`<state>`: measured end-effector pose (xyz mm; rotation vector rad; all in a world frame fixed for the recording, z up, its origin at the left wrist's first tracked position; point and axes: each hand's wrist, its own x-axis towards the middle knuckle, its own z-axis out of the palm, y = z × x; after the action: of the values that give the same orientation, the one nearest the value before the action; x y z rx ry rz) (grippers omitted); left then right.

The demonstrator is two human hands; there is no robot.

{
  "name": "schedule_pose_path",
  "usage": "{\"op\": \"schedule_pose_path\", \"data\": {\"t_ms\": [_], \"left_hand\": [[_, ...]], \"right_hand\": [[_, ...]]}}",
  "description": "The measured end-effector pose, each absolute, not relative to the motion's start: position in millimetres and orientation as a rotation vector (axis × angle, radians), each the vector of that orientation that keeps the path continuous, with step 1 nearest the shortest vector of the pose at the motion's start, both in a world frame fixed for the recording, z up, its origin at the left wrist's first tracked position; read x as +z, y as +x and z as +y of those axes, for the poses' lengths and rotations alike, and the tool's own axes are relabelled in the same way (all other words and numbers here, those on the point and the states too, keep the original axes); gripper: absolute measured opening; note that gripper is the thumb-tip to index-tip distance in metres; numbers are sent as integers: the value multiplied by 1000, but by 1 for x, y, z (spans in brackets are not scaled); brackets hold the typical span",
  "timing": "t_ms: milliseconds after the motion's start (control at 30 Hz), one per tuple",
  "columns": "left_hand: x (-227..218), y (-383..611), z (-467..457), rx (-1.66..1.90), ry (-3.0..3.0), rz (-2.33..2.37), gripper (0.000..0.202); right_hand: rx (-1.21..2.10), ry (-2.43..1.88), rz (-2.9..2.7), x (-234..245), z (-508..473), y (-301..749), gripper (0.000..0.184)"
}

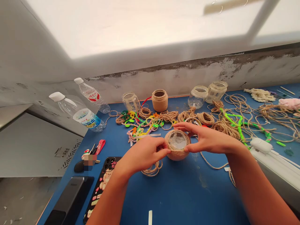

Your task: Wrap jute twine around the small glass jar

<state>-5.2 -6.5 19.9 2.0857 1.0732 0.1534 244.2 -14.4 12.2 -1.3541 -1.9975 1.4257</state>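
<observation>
Head view takes in a blue tabletop (182, 190) set against a scuffed pale wall (145, 76). On its far left corner stand a clear plastic bottle with a blue-and-white label (81, 114) and, just behind, a clear plastic bottle with a red-and-white label (95, 97); both have white caps. Nearer lie a dark oblong object (70, 200) and, beside it, a black phone case printed with bears (105, 181), partly hidden by the left forearm. At the middle, the left hand (147, 153) and right hand (201, 137) share a round glass jar wrapped in tan twine (178, 155), its clear end facing up: the left grip pinches its left side, while the right grip grasps the opposite side, thumb nearer, fingers beyond. Along the wall stand a second twine-covered jar (160, 101) and three bare glass jars (198, 97). Tan twine bundles (205, 118) and colourful fuzzy stems (140, 128) sprawl between these and the hands. Smallest are a pinkish-red strap (100, 146) and a narrow white strip (150, 217) at the near edge of view.
</observation>
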Motion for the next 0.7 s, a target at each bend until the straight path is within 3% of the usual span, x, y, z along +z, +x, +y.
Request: {"op": "schedule_pose_path", "data": {"t_ms": [700], "left_hand": [[16,-5,-6,153,2075,1093,20]], "right_hand": [[1342,-1473,-2003,16,-22,225,76]]}}
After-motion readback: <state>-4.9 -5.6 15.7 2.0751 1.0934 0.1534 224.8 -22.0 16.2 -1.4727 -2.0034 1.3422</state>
